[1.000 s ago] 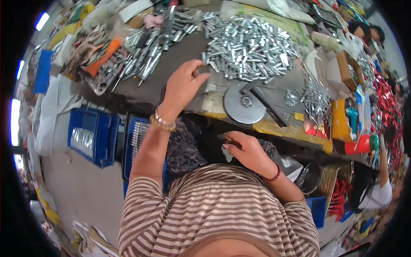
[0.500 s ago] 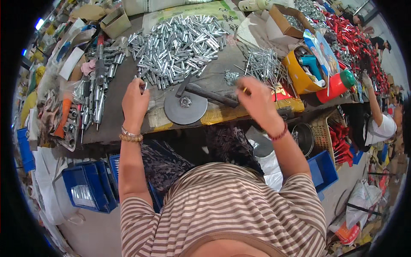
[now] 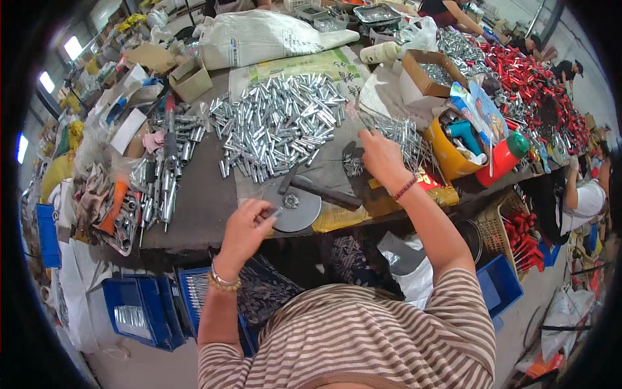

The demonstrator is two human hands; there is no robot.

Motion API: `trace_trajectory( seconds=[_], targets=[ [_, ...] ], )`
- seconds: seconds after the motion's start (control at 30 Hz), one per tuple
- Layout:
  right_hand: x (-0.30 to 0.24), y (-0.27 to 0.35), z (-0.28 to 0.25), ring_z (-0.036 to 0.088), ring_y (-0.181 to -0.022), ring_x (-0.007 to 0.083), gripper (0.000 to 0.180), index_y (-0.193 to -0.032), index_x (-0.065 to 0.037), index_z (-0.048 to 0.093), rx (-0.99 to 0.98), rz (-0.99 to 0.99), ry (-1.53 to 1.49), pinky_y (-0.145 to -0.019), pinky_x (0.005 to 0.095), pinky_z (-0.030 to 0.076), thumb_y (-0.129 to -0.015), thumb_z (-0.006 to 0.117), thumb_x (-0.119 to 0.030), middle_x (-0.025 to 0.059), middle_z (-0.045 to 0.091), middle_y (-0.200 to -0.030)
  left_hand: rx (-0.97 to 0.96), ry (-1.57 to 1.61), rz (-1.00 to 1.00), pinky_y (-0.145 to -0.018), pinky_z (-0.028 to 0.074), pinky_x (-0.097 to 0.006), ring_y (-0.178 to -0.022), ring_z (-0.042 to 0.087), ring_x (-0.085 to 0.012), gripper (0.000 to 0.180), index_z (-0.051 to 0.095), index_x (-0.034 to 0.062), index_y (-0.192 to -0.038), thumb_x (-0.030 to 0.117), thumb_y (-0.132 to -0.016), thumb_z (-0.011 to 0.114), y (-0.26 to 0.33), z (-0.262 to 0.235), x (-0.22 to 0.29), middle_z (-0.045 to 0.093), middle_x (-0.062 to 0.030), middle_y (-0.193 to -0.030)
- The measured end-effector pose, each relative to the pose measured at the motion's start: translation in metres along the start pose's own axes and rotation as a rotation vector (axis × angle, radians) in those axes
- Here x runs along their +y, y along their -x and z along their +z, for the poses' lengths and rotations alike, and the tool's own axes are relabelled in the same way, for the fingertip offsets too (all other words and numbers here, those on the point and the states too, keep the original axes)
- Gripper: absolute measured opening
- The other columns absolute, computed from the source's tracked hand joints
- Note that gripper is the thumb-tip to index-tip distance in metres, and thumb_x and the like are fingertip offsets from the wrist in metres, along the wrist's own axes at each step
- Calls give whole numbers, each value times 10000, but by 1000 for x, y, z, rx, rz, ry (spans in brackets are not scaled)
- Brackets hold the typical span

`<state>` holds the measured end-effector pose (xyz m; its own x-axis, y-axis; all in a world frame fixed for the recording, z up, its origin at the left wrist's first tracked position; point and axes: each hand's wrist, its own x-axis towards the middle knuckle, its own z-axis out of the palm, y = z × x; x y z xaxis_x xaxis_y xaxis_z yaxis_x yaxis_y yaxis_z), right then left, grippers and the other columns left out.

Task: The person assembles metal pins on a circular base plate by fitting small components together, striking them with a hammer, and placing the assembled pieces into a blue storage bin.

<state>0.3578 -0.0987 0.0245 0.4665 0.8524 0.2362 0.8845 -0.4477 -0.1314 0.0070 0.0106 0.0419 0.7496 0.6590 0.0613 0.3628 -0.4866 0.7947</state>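
A worker in a striped top sat at the near edge of a crowded tabletop, both arms stretched forward over it. The left hand was closed around a small silver tube, pinched at the fingertips just beside a round metal disc that lay at the near edge, within easy reach of both arms. A dark hammer rested across the disc's far side, its handle running toward the right. The right hand reached farther out, its fingers curled down into a loose bundle of thin metal pins near the right part of the tabletop; whether it had gripped any could not be told. A large heap of silver tubes filled the middle, piled close enough to be drawn from without standing. Longer metal parts lay in a row toward the left edge. An orange bucket holding tools and a red canister stood at the right edge. Blue crates sat on the floor below the left side.
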Motion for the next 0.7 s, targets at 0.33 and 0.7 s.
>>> trace_trajectory(
  seconds=[0.33,0.7],
  targets=[
    [-52,60,-35,630,-798,118,200,-1049,34,621,-54,247,-1185,-717,310,523,-888,711,-44,67,623,-884,89,-103,88,-766,524,-378,-851,644,-280,158,729,57,-1031,162,-915,749,2,13,-13,621,-89,-939],
    [-108,87,-19,653,-846,343,158,-947,-18,677,-53,-362,-709,-725,427,525,-800,724,15,131,605,-909,155,-47,75,-814,516,-402,-940,645,-298,158,734,54,-998,156,-886,778,7,20,-12,642,-81,-972]
  ],
)
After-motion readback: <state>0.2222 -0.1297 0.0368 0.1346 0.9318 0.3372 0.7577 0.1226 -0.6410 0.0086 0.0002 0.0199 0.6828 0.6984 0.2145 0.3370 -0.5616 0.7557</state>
